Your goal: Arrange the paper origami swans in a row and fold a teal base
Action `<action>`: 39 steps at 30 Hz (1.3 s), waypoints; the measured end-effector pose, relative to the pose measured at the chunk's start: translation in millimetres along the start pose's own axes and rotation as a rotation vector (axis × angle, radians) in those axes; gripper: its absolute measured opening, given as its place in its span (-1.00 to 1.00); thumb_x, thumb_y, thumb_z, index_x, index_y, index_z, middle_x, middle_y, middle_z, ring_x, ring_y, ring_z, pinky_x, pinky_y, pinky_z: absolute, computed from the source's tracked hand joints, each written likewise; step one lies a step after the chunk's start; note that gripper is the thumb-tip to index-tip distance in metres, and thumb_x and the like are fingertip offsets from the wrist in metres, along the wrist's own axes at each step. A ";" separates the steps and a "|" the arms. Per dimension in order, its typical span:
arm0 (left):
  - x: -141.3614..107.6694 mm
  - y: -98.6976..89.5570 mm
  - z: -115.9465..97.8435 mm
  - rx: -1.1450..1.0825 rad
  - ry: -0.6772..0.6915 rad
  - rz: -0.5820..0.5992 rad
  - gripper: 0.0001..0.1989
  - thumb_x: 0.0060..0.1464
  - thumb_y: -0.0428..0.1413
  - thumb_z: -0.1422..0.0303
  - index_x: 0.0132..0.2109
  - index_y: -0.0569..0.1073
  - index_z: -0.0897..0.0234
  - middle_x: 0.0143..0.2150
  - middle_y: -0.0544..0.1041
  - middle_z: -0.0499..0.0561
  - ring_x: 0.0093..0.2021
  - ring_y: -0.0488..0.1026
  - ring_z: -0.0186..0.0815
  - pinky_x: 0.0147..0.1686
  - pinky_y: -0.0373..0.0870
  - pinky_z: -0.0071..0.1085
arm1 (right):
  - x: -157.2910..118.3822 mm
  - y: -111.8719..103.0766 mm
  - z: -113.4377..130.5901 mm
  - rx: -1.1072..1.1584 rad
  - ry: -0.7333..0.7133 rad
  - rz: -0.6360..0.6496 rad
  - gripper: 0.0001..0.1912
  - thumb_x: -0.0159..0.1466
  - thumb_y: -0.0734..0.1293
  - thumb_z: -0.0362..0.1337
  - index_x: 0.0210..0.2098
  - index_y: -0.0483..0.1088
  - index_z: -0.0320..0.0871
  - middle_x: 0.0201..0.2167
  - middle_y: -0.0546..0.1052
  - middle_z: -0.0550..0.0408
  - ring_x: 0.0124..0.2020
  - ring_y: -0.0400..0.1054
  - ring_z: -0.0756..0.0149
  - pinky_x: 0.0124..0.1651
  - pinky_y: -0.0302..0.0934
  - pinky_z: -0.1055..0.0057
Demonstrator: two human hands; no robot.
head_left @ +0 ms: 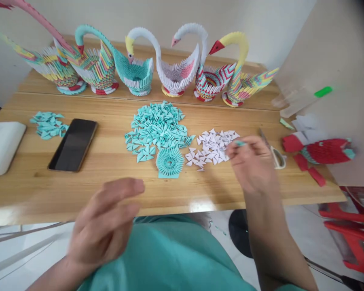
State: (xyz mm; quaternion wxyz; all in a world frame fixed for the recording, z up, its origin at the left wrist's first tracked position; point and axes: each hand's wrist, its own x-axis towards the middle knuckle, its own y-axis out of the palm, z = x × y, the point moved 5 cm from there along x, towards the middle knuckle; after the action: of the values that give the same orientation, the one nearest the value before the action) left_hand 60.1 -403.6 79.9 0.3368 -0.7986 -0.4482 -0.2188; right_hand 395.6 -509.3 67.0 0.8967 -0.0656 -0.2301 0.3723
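My left hand [107, 222] hangs over the table's front edge, its fingers loosely bent and apart, with nothing visible in them. Pinched between the fingertips of my right hand [251, 161] is a small teal folded paper piece [239, 143], slightly blurred. That hand is raised at the right side of a pile of white folded paper triangles [215, 147]. A round teal ring of folded pieces [170, 161] rests on a teal square of paper [169, 175] between my hands. Behind the ring spreads a large heap of teal paper triangles [159, 125].
Several folded-paper swans [136, 76] line the back of the wooden table [115, 105]. At left lie a black phone [73, 144], a small teal pile [48, 124] and a white box [4, 147]. Scissors [278, 157] and a red paper figure [327, 150] are at right.
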 end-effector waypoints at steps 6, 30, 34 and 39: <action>23.0 39.4 -0.6 0.065 0.047 0.193 -0.58 0.28 0.07 0.61 0.16 0.52 0.09 -0.04 0.67 0.04 -0.06 0.65 -0.25 -0.11 0.66 -0.32 | -2.3 9.0 -18.7 -0.273 -0.050 -0.012 -0.95 0.26 0.48 -0.16 -0.34 0.62 0.06 -0.32 0.67 0.14 -0.24 0.56 0.15 -0.09 0.44 0.17; 12.4 234.5 50.4 0.549 -0.203 0.561 -0.11 0.24 0.24 0.23 0.52 -0.01 0.40 0.56 -0.07 0.53 0.56 -0.11 0.27 0.44 0.13 0.18 | 83.8 -62.1 -152.8 -0.010 0.063 -0.342 -0.72 0.11 0.51 -0.04 -0.34 0.52 -0.09 -0.39 0.60 0.15 -0.30 0.51 0.26 -0.10 0.43 0.26; 35.1 255.9 55.7 0.587 -0.215 0.550 -0.05 0.21 0.28 0.13 0.52 0.01 0.41 0.55 -0.02 0.53 0.56 -0.08 0.30 0.45 0.09 0.21 | 84.0 -60.6 -165.3 0.079 0.194 -0.324 -0.66 0.01 0.54 0.00 -0.37 0.49 -0.09 -0.43 0.58 0.18 -0.36 0.47 0.29 -0.20 0.41 0.31; 59.9 278.5 55.7 0.620 -0.252 0.623 -0.06 0.24 0.26 0.10 0.53 0.02 0.42 0.54 0.01 0.52 0.56 -0.05 0.26 0.47 0.07 0.13 | 81.1 -53.5 -168.7 0.127 0.265 -0.263 -0.64 -0.04 0.54 -0.01 -0.38 0.50 -0.10 -0.46 0.56 0.19 -0.41 0.43 0.33 -0.29 0.35 0.38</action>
State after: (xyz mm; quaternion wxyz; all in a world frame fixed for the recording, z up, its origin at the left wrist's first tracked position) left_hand 333.3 -432.1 -14.0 0.5525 -0.7773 -0.2684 0.1364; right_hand 557.6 -481.8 -37.4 0.9625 -0.0270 -0.0926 0.2537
